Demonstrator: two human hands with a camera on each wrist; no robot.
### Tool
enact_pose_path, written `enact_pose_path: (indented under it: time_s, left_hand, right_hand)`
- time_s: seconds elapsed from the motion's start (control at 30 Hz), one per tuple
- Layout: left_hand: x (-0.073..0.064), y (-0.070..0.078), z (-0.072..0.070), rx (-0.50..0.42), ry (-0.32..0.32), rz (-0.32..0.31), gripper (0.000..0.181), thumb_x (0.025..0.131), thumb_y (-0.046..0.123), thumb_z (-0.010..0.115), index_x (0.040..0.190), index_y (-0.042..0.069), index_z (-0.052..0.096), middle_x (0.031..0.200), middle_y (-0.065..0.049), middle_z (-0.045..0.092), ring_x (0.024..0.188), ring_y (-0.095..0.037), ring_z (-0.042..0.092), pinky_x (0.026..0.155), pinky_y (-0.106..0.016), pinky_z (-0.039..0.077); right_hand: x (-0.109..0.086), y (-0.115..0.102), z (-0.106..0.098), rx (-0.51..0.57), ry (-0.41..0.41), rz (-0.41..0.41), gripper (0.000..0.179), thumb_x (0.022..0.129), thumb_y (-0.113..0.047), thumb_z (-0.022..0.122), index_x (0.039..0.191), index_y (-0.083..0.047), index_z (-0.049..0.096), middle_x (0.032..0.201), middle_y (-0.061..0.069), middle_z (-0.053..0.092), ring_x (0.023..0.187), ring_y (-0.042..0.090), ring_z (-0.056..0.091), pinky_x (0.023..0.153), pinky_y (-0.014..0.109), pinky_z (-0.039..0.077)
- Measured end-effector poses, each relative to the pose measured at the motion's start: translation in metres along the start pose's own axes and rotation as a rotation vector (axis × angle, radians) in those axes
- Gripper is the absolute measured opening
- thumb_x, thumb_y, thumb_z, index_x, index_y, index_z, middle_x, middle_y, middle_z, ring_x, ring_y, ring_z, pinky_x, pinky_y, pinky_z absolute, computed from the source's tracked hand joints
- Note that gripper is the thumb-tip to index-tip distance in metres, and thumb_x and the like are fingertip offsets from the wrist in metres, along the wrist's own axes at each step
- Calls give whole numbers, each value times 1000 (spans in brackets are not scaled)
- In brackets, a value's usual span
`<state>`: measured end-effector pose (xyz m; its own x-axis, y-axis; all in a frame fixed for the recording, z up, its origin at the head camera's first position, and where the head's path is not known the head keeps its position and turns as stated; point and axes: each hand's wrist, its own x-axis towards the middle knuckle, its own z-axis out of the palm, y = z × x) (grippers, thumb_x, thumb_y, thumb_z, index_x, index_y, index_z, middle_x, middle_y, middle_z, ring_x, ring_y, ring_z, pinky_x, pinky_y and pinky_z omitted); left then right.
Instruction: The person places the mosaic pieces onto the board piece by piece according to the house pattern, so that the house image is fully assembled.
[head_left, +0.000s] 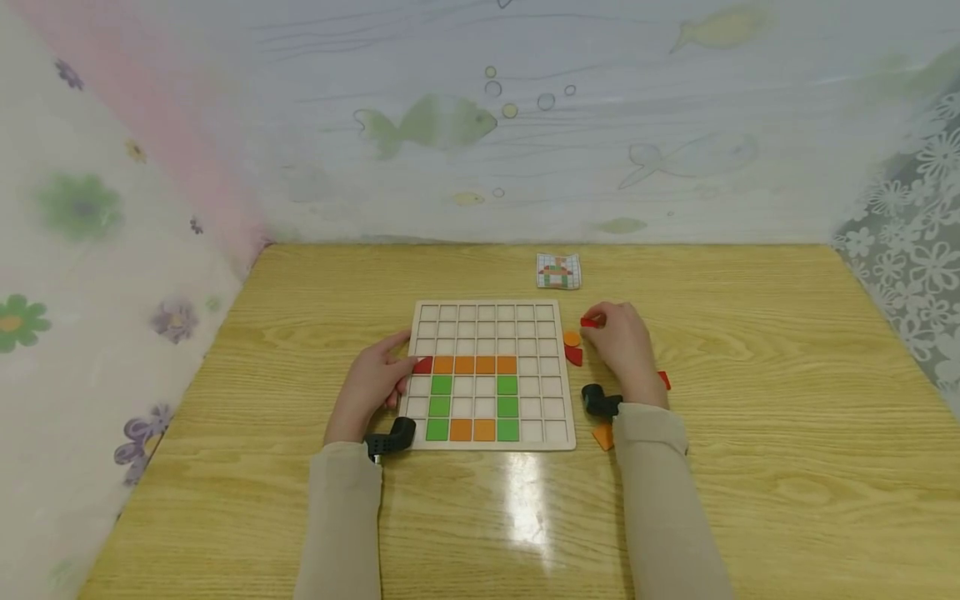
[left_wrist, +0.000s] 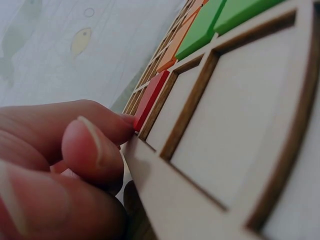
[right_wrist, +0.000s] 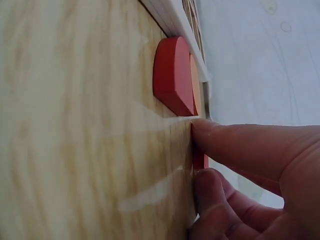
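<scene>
A wooden grid board (head_left: 539, 408) lies on the table, with orange squares (head_left: 464, 365) and green squares (head_left: 507, 407) in several cells. At its left edge, my left hand (head_left: 369, 385) touches a red quarter-round tile (head_left: 423, 365) with the thumb tip. That red tile (left_wrist: 151, 100) sits in a cell of the left column, and the other fingers lie bent beside the board. Right of the board, my right hand (head_left: 621, 346) pinches a small red piece (head_left: 589, 322) between thumb and fingertips. Fingers mostly hide this red piece (right_wrist: 201, 161) in the right wrist view.
Close to the board's right edge lie an orange round piece (head_left: 572, 339) and a red curved piece (head_left: 573, 356). Another red piece (head_left: 664, 381) and an orange piece (head_left: 603, 436) lie near the right forearm. A printed pattern card (head_left: 558, 272) lies behind the board.
</scene>
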<state>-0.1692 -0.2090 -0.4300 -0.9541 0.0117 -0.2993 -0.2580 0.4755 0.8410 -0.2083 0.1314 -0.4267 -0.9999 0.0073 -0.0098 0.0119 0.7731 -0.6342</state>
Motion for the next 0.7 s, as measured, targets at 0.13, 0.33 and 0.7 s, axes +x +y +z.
enact_pose_path:
  time_s: [0.13,0.33,0.7]
  left_hand:
    - [1,0,0,4,-2,1,50,87,26,58,134,28,40,54,-9,50,35,-15,39,35,-28,39]
    - [1,0,-1,4,2,-2,51,87,27,58,134,28,40,54,-9,50,35,-14,39,35,-28,39]
    - [0,-1,1,9,7,11,50,88,25,57,134,28,40,54,-9,50,35,-15,39,35,-28,39]
  right_hand:
    - [0,-2,-3,-22,-3,26,19,83,-16,59,96,-3,62,95,15,53,85,29,46,73,41,42]
    - [0,-4,-6,-26,3,74,25,82,-16,46,97,-4,63,97,15,51,86,28,46,70,39,42]
    - [0,2,-5,-34,88,95,24,90,-17,46,94,-5,66,79,10,61,72,25,53,66,35,42]
